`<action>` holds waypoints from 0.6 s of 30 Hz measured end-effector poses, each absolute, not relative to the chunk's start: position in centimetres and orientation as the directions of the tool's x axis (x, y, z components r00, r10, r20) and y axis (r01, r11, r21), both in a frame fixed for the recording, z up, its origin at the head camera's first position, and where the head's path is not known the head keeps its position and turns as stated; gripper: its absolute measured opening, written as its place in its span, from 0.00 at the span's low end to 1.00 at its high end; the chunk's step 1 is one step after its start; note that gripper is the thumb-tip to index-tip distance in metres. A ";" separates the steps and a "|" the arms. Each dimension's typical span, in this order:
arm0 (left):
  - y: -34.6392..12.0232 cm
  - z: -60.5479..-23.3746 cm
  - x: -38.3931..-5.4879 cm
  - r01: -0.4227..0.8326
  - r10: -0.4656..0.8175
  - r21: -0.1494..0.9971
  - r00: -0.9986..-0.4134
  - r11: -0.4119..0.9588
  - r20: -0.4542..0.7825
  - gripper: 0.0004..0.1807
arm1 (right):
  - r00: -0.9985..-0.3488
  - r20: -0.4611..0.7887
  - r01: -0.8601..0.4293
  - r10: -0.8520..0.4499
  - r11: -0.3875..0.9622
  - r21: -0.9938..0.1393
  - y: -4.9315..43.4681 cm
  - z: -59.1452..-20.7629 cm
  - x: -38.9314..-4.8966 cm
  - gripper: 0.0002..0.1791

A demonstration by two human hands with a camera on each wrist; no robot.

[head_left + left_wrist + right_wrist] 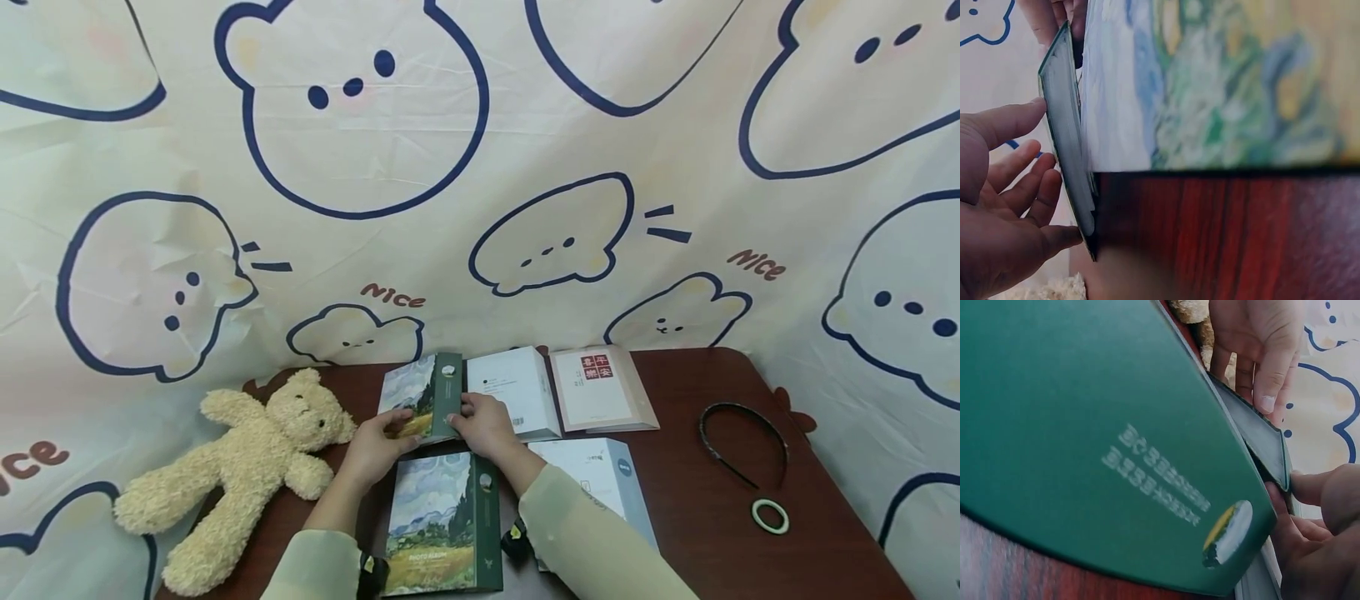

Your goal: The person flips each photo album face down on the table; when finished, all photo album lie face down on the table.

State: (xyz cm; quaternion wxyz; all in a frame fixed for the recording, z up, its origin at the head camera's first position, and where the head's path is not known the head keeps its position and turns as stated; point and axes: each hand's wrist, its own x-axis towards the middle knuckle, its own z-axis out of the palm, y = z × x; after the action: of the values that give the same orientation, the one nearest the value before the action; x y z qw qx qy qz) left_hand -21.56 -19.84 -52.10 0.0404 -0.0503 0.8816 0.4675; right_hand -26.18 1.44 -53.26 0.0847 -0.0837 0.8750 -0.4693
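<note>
Both hands hold a photo album with a painted landscape cover and green spine (447,387) at the back of the table. My left hand (375,446) grips its left side, and my right hand (487,423) pinches the lower part by the spine. In the right wrist view, the left thumb (1267,400) lies on the held album's edge. A second, matching photo album (431,525) lies flat just in front, printed "PHOTO ALBUM". Its cover (1222,81) fills much of the left wrist view and its green spine (1104,381) much of the right.
Right of the held album are a white book (506,383) and a cream book with red characters (600,387). A white and blue book (585,475) lies partly under the right forearm. A teddy bear (258,454) lies left; a headband (742,406) and pale green ring (770,502) lie right.
</note>
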 end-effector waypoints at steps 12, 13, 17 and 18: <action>-20.7 -52.5 -21.9 -0.167 -0.065 0.814 -0.985 0.556 -0.158 0.27 | -0.976 -0.019 -0.123 -0.216 0.627 -0.769 1.7 -53.2 -26.0 0.29; -20.7 -52.4 -21.9 -0.168 -0.064 0.816 -0.985 0.554 -0.160 0.27 | -0.976 -0.027 -0.116 -0.215 0.625 -0.772 1.8 -53.2 -25.9 0.30; -20.7 -52.3 -21.9 -0.166 -0.053 0.809 -0.985 0.564 -0.165 0.28 | -0.974 -0.046 -0.100 -0.220 0.607 -0.788 2.4 -52.9 -25.6 0.30; -20.7 -52.3 -21.8 -0.167 -0.050 0.806 -0.984 0.568 -0.168 0.28 | -0.974 -0.048 -0.097 -0.222 0.600 -0.794 2.6 -52.9 -25.5 0.30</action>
State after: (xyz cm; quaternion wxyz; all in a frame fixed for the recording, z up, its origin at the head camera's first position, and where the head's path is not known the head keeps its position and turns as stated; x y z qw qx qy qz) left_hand -21.84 -20.68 -52.25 0.0633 -0.0614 0.8832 0.4607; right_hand -25.53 2.60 -52.90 0.0711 -0.0894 0.8916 -0.4382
